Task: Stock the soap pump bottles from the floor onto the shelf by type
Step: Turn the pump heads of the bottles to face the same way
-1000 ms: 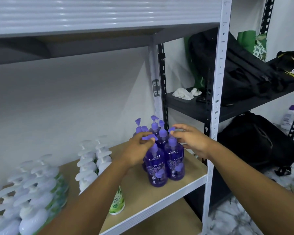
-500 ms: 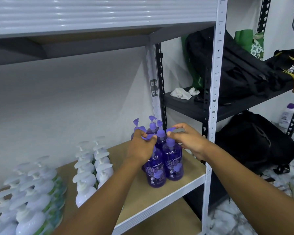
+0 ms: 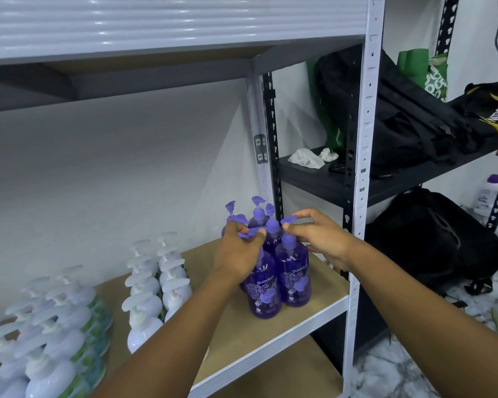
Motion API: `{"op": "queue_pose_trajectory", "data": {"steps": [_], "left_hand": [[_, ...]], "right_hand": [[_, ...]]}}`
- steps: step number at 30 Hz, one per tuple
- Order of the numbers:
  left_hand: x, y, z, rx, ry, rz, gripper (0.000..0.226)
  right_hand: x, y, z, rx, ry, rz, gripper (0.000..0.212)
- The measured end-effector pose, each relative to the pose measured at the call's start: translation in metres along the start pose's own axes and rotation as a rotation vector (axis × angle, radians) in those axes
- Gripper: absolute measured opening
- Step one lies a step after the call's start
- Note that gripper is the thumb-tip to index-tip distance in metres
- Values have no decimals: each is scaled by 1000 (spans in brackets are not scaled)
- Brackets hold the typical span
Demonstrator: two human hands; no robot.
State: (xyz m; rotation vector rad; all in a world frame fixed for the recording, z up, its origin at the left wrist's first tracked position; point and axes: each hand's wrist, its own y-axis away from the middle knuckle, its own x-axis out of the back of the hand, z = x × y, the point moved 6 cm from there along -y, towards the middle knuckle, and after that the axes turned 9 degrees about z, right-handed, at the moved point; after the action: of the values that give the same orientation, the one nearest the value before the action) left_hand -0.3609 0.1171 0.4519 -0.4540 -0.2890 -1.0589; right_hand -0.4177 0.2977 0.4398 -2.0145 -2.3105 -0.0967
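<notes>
Left hand [image 3: 237, 254] and right hand [image 3: 322, 239] each pinching a pump nozzle, translucent purple soap bottles [image 3: 279, 277] clustered upright on shelf [image 3: 270, 334], floral "guardian" labels

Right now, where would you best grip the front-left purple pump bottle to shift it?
Grip the front-left purple pump bottle by its narrow neck under the pump head, from above and the left. Its right side touches the neighbouring purple bottle, and the left hand is already there.

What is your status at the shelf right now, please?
Left hand pinching a purple pump head, right hand pinching another. Purple bottles grouped upright at the shelf's right end. White bottles apart to the left, nothing blocking.
</notes>
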Motion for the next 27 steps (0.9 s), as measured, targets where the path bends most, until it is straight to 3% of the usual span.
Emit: {"op": "queue_pose_trajectory", "data": {"steps": [7, 13, 19, 24, 27], "left_hand": [[35, -23, -4, -8, -2, 127, 40], [33, -52, -8, 7, 45, -76, 34], [23, -67, -14, 47, 46, -276, 48], [16, -69, -20, 62, 47, -320, 46], [14, -71, -21, 60, 55, -292, 36]], "right_hand": [[-4, -18, -12, 57, 57, 54, 47], [-8, -61, -27, 37, 156, -18, 39], [-15, -98, -5, -119, 92, -222, 46], [-18, -104, 2, -118, 103, -303, 32], [-19, -105, 4, -104, 108, -324, 35]]}}
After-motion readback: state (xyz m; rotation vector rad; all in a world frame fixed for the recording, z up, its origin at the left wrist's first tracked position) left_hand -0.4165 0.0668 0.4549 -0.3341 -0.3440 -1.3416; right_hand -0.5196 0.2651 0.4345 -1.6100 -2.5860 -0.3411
